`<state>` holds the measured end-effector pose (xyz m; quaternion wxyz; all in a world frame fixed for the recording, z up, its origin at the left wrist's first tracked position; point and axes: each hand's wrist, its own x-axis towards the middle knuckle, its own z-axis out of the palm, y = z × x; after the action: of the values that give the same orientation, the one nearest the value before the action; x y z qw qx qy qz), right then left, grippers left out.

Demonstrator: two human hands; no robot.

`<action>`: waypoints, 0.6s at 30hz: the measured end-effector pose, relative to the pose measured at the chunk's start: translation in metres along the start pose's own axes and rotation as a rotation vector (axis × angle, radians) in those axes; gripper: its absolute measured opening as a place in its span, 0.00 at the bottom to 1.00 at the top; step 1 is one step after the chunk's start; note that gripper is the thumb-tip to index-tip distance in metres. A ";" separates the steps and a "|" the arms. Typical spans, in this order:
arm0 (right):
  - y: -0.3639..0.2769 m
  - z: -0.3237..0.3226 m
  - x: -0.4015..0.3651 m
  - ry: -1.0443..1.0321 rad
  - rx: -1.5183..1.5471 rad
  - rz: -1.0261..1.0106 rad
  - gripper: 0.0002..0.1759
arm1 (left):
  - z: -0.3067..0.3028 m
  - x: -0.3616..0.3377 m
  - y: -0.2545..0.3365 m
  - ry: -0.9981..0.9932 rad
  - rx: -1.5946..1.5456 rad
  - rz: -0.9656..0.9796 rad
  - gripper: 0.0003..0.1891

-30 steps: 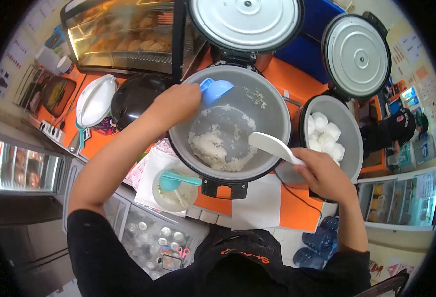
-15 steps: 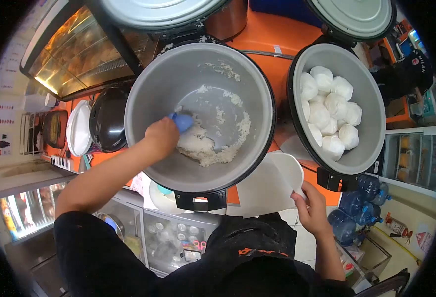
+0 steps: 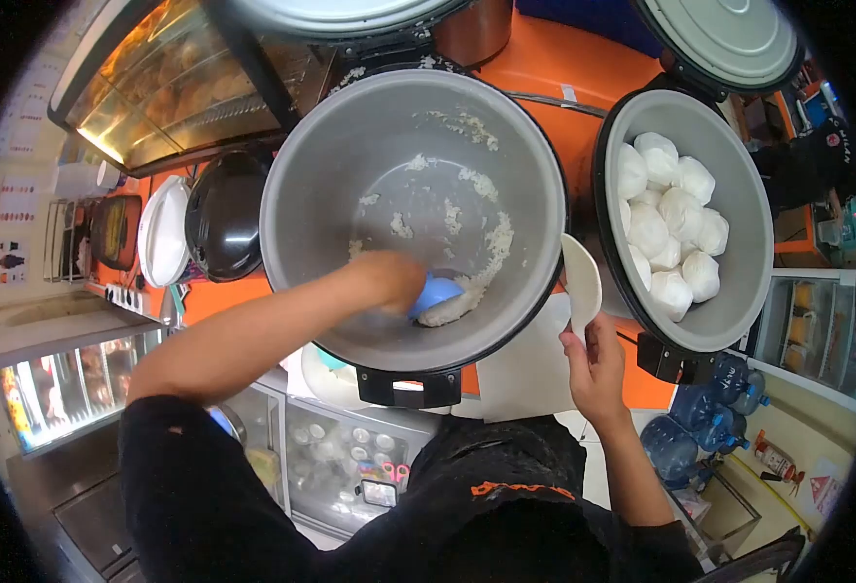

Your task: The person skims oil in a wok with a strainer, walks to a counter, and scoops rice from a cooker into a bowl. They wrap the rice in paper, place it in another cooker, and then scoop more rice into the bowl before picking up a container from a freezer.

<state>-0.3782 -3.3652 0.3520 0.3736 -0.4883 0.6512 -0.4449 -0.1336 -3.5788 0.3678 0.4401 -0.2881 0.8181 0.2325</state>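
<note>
Inside the large grey rice cooker pot (image 3: pixel 350 126), my left hand (image 3: pixel 394 282) is closed around a blue rounded plastic scoop (image 3: pixel 437 291). The scoop's edge touches a clump of white cooked rice (image 3: pixel 452 307) low on the right of the pot floor; more rice clings to the floor and wall. Just outside the pot's right rim, my right hand (image 3: pixel 598 364) is closed around the handle of a white rice paddle (image 3: pixel 583 280), its blade pointing up. Under that paddle lies a white flat sheet or board (image 3: pixel 525 364).
To the right stands a second cooker pot (image 3: pixel 753 233) with several white wrapped balls (image 3: pixel 681 212), its lid (image 3: pixel 729 39) raised. A lit glass display case (image 3: pixel 185 83), black lid (image 3: pixel 224 214) and white plate (image 3: pixel 163 231) are on the left. Water bottles (image 3: pixel 690 418) stand at lower right.
My left hand has moved right across the pot with the scoop, and the rice mound there is now mostly gone. My right hand has raised the paddle, turning its blade upright.
</note>
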 end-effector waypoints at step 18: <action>-0.012 0.029 0.019 0.032 -0.172 -0.200 0.40 | -0.067 -0.018 -0.066 0.017 -0.415 -0.049 0.14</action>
<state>-0.3522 -3.3912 0.3528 0.2740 -0.5738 0.6408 -0.4301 -0.1202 -3.6644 0.4085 0.3701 -0.3945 0.7489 0.3829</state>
